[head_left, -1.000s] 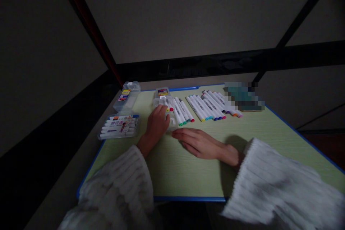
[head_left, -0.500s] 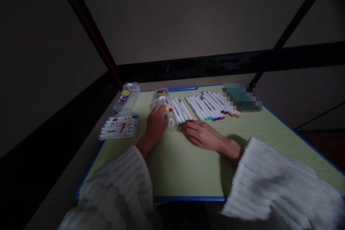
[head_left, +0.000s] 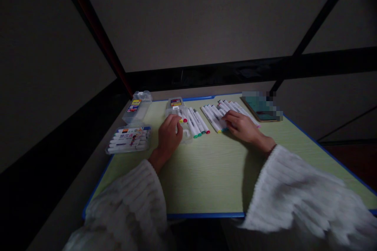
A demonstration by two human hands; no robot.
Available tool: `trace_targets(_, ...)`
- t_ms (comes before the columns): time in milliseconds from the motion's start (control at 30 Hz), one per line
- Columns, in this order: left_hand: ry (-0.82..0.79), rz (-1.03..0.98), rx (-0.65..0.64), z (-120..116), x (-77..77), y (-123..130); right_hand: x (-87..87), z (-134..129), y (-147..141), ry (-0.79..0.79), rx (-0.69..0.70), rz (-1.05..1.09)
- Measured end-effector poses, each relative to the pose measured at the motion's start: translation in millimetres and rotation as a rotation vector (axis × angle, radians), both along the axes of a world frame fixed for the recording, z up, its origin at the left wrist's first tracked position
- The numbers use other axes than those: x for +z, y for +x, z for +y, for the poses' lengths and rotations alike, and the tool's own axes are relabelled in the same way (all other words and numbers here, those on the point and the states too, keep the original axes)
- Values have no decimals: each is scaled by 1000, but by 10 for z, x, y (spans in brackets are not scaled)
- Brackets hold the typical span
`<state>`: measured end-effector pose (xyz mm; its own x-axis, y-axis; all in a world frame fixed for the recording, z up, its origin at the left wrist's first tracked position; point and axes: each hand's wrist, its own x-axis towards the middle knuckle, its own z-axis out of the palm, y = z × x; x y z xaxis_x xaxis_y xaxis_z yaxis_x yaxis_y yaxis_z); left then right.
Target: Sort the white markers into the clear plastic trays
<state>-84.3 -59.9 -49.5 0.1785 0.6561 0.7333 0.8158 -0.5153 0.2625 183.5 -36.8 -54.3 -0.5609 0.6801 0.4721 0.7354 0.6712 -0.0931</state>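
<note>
My left hand (head_left: 170, 135) is closed at the near left side of an opened clear marker case (head_left: 186, 135), its fingers bent over the edge. Inside the case lie a red-tipped marker (head_left: 185, 120) and a yellow-tipped one. My right hand (head_left: 241, 125) reaches over a row of white markers (head_left: 212, 118), fingers curled together by their capped ends. What its fingertips grip, if anything, is hidden. Between the hands lies a small group of white markers (head_left: 198, 122) with green and red ends, touched by neither hand.
At left, a closed case of markers (head_left: 129, 140) lies in front of another clear case (head_left: 138, 109). A phone-like flat device (head_left: 262, 109), partly blurred out, lies at the back right. The pale green table (head_left: 206, 188) has a blue edge; a wall stands behind.
My right hand has moved right and away from me, from the green- and red-ended markers to the row on the right. My left hand has stayed at the opened case.
</note>
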Motion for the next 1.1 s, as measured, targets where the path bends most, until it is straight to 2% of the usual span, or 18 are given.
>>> trace_targets(233, 6, -14, -12, 7, -33, -54, -127, 112, 163, -9, -6, 112)
trace_targets(533, 36, 4, -31, -7, -24, -48, -247, 183, 148, 38, 166, 148)
trace_targets(767, 45, 21, -54, -16, -34, -38, -242, 153, 103, -8, 213, 155)
trace_targets(1100, 28, 34, -54, -17, -36, -27, -273, 154, 96, -39, 197, 120)
